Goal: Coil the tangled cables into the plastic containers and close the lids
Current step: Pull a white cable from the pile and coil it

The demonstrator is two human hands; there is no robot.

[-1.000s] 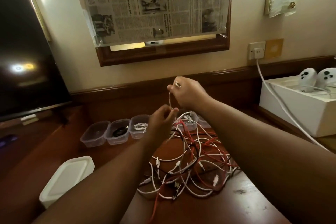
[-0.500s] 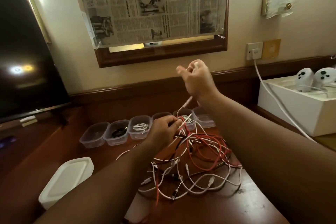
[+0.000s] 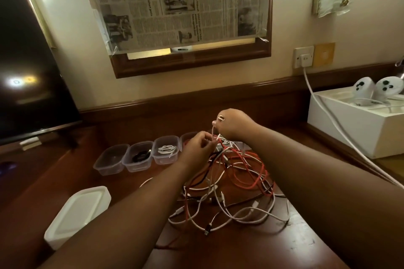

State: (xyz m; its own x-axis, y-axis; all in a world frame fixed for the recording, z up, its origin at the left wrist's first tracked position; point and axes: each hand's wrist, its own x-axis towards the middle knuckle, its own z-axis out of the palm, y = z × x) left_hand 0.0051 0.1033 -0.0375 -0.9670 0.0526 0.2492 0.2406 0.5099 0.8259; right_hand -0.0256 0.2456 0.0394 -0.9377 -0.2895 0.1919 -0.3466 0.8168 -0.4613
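Both hands (image 3: 197, 148) pinching white cable (image 3: 213, 135), newspaper (image 3: 175, 4) headline "belakang"

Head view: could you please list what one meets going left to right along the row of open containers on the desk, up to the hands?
Empty container → container with a black cable → container with a white cable → left hand → right hand.

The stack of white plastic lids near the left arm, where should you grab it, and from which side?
Judging by its shape, grip the stack of white plastic lids across its two long edges, coming down from above. It lies flat on the brown wooden table, long and narrow with rounded corners, so its short width looks easiest to span. The left forearm is beside it, so approach from its open far-left side.
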